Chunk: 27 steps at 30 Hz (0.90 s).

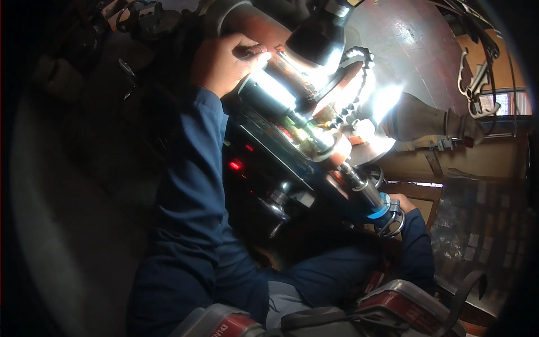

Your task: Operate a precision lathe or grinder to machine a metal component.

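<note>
A machine like a small lathe runs diagonally through the middle, with a metal cylinder at its upper left and a tailstock barrel at its lower right. My left hand is at the upper end, beside the reddish casing. Its thumb and fingers are pinched together; what lies between them is too small to name. My right hand is around the handwheel behind the barrel's blue ring, its fingers mostly hidden. Glare washes out the bright work spot between cylinder and barrel.
A black lamp head hangs over the machine, and a second lamp shines from the right. A segmented coolant hose curves between them. Red lights glow below the machine bed. A chrome handle juts out near my legs.
</note>
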Available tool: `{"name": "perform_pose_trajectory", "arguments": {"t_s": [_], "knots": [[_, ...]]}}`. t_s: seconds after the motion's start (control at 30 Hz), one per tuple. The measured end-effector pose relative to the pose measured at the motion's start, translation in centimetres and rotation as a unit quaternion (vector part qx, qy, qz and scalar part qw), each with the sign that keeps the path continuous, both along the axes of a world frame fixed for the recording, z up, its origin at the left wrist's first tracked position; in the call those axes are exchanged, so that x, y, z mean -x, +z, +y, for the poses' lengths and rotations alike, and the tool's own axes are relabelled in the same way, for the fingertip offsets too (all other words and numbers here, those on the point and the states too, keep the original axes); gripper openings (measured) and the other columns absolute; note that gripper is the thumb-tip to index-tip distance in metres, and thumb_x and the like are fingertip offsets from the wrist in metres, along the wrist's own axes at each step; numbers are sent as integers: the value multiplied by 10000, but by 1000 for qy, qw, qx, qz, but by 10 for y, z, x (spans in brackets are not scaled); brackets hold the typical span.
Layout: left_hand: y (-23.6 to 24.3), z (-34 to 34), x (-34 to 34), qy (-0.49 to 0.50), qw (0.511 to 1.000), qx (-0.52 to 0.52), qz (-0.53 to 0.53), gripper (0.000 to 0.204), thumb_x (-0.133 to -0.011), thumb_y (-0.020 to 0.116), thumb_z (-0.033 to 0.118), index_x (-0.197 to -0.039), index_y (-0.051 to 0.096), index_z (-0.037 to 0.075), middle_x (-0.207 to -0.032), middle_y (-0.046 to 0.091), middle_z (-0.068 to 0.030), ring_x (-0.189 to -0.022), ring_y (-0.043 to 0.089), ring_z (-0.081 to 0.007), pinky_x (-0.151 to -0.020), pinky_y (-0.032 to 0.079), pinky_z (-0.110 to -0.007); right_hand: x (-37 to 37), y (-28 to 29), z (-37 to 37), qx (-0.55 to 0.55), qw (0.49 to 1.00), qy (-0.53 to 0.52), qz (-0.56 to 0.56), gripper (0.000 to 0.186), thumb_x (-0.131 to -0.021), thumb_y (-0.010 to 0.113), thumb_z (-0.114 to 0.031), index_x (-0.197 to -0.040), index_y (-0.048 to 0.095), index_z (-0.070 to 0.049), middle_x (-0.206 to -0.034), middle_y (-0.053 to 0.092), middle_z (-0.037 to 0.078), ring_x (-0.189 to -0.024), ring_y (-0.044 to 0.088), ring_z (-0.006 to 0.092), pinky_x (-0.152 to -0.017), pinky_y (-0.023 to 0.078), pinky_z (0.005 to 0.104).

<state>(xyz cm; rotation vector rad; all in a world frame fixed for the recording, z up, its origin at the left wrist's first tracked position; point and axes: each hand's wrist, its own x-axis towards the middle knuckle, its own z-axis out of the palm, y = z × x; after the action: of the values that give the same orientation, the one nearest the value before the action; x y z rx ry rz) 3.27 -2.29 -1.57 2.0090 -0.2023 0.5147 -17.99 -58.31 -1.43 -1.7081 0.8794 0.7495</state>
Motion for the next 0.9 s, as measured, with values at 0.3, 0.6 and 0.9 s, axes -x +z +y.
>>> {"name": "perform_pose_trajectory", "arguments": {"t_s": [0.3,0.6,0.9], "knots": [[1,1,1,0,999,-1,-32,208,-771,786,210,-884,715,50,-839,716,-114,-773,710,-229,-694,563,-310,-23,-91,64,-82,991,-20,103,223,-889,549,-202,-780,659,-41,-595,574,-2,-427,462,61,-390,339,216],[-7,5,-2,-33,999,4,-36,190,-800,766,179,-952,717,77,-833,718,-78,-739,681,-137,-670,543,-277,-25,-95,75,-83,988,-17,126,226,-890,544,-202,-776,657,-43,-597,575,-2,-426,463,61,-387,337,210],[-4,2,-1,-6,999,-25,-36,196,-800,770,192,-948,720,74,-841,716,-76,-734,672,-133,-654,540,-270,-12,-45,42,5,999,-3,50,229,-891,539,-202,-772,655,-45,-600,576,-1,-425,463,61,-384,335,204]]}}
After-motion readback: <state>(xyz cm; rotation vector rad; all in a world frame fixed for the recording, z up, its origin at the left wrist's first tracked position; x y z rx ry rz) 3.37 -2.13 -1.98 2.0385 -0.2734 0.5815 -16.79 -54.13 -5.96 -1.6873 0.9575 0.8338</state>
